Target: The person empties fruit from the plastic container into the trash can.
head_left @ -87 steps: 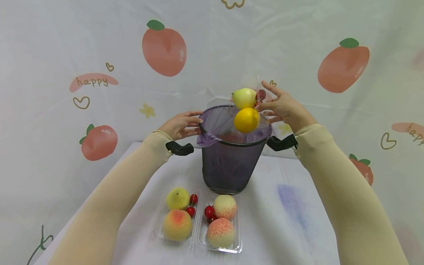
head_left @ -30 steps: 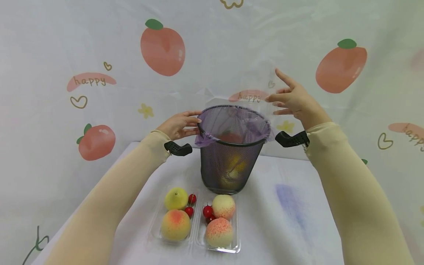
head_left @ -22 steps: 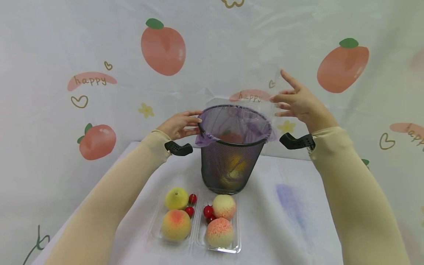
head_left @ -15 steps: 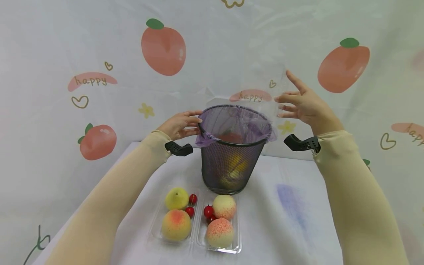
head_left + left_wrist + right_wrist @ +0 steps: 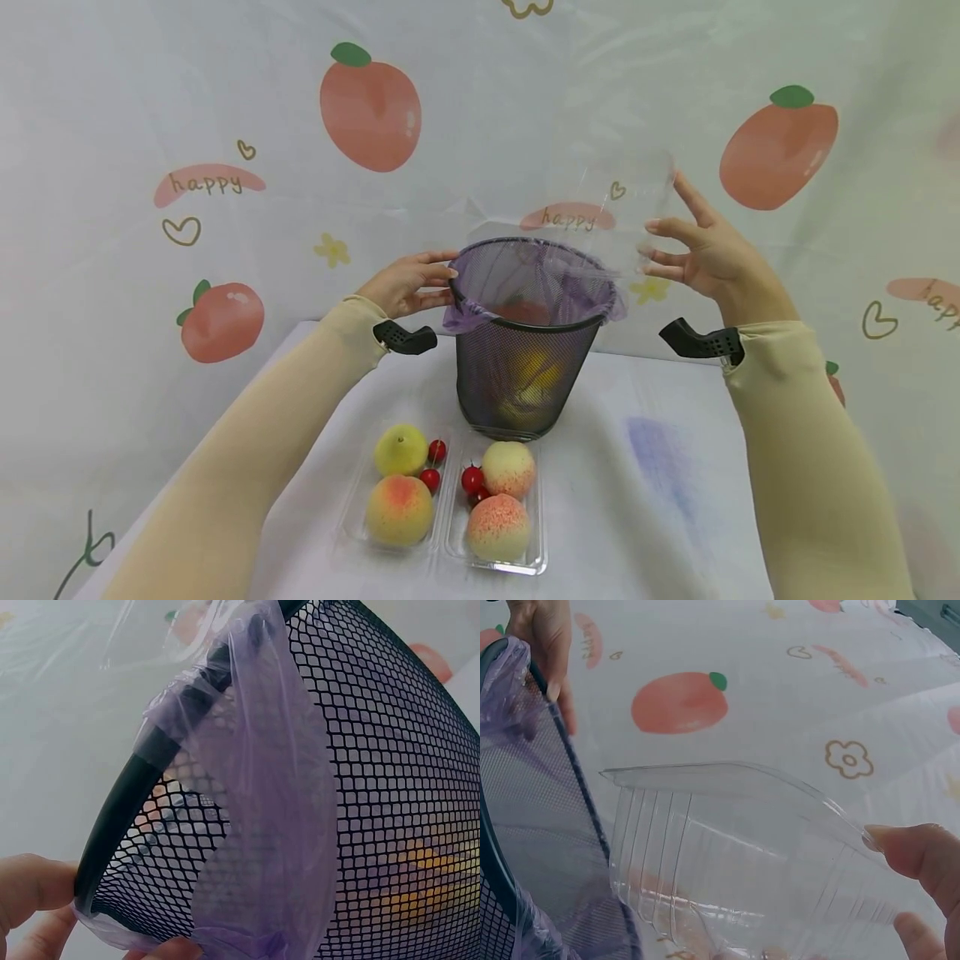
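My left hand (image 5: pixel 405 285) grips the rim of a black mesh waste bin (image 5: pixel 480 379) lined with a purple plastic bag (image 5: pixel 463 320). In the left wrist view, the thumb and fingers (image 5: pixel 34 889) hold the bag against the rim. Up at the bin's right side, my right hand (image 5: pixel 708 254) pinches a clear plastic fruit box (image 5: pixel 727 847) by one edge. That box is tilted over the bin's opening, with no fruit in it. Through the mesh, yellow fruit (image 5: pixel 534 375) shows low in the bin.
In front of the bin stand two clear boxes. The left one holds a yellow-green fruit (image 5: pixel 401 450), a peach (image 5: pixel 400 510) and cherries (image 5: pixel 430 479). The right one holds two speckled peaches (image 5: pixel 498 527) and red cherries (image 5: pixel 472 479). A printed cloth (image 5: pixel 480 100) hangs behind.
The yellow fruit, pale green fruit and dark red cherries dropped from the clear box into the bin. My right hand then moved right with the box. The left hand stayed on the rim.
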